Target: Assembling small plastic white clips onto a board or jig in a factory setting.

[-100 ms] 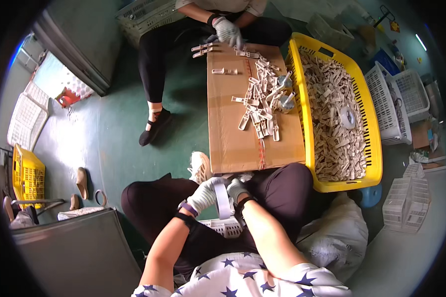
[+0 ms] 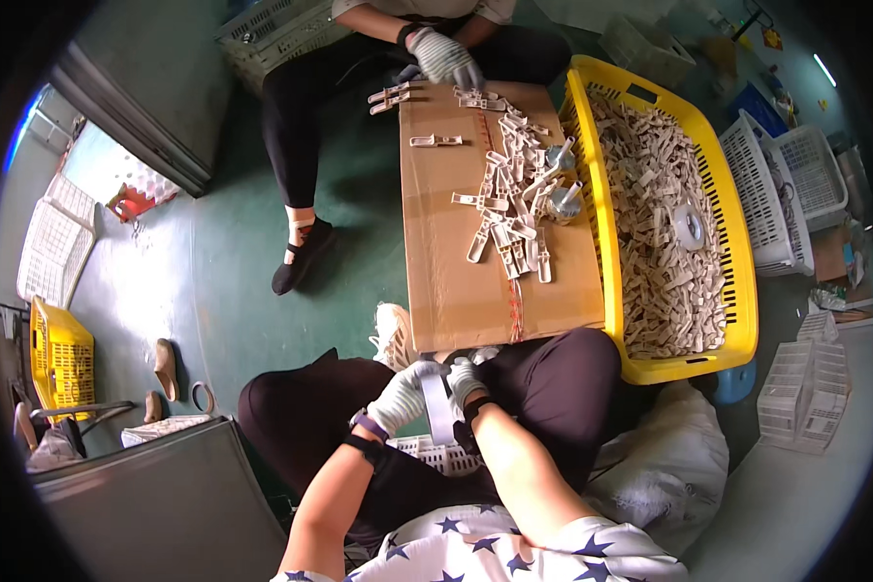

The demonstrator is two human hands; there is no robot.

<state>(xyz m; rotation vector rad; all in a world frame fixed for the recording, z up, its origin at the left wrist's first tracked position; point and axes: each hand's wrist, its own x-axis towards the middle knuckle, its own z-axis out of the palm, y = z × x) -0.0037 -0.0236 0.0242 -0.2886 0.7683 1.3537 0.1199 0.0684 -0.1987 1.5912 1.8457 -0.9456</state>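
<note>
My gloved left hand (image 2: pixel 400 396) is closed around a pale roll of tape (image 2: pixel 439 412), held edge-on above my lap. Against the other side of the roll, my gloved right hand (image 2: pixel 465 376) has its fingers bent together near the top; what they pinch is too small to make out. In front of my knees stands a cardboard box (image 2: pixel 446 272). On its top lies a heap of beige plastic clips (image 2: pixel 504 209), with two small knobbed metal pieces (image 2: pixel 563 201) at the heap's right side. A single clip (image 2: pixel 436 142) lies apart to the left.
A yellow crate (image 2: pixel 608 262) full of loose clips stands right of the box, a tape roll (image 2: pixel 688 229) on top. Across sits a co-worker, whose gloved hand (image 2: pixel 443 60) is at the box's far edge. A white basket (image 2: pixel 446 454) sits below my hands; a white sack (image 2: pixel 664 466) lies right.
The whole view has shifted slightly. My hands stay together at the tape roll, with the right fingers a little more bent over its top.
</note>
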